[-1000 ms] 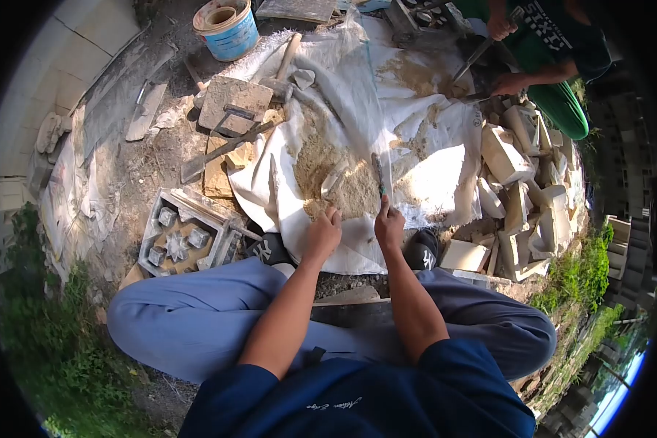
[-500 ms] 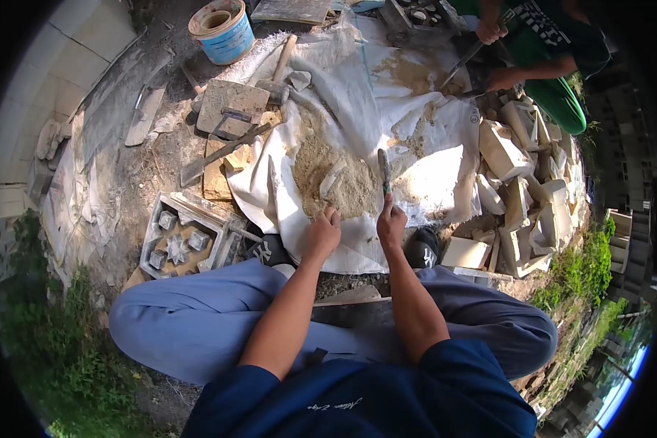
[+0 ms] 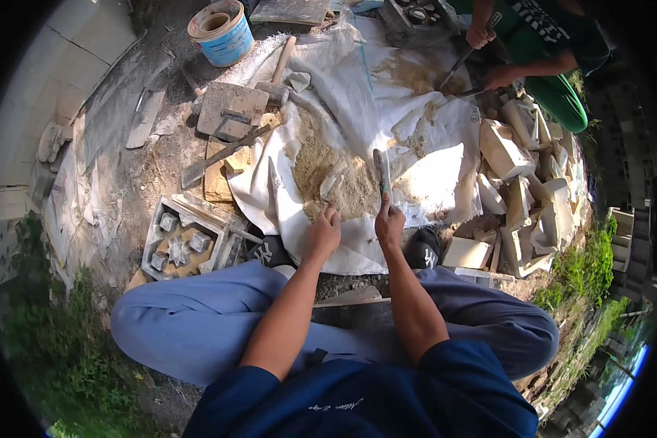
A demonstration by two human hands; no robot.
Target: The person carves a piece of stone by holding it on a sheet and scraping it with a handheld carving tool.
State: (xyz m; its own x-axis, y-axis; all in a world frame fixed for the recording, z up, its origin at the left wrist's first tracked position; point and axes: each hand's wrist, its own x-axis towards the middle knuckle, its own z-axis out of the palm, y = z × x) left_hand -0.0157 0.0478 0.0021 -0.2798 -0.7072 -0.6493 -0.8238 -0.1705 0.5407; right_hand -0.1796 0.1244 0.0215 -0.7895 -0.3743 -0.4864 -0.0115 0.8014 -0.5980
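My left hand (image 3: 323, 228) is closed round the near end of a pale curved fragment (image 3: 333, 179), which lies over a heap of sandy crumbs (image 3: 358, 191). The fingertips and the exact grip are small to see. My right hand (image 3: 390, 223) is closed on the handle of a long flat metal tool (image 3: 382, 169), its blade pointing away from me to the right of the fragment. Fragment and tool are apart. Under both hands spreads a white sheet (image 3: 259, 191).
A metal mould (image 3: 185, 239) sits at the left, with a mallet (image 3: 284, 62), a trowel (image 3: 233, 117) and a blue bucket (image 3: 226, 44) beyond. Broken pale pieces (image 3: 504, 153) are piled at the right. Another person's hands (image 3: 480, 35) hold a tool at the upper right.
The tool in my right hand has swung slightly and sits a little higher than a second ago. My left hand has barely moved. The other person's hands have shifted left.
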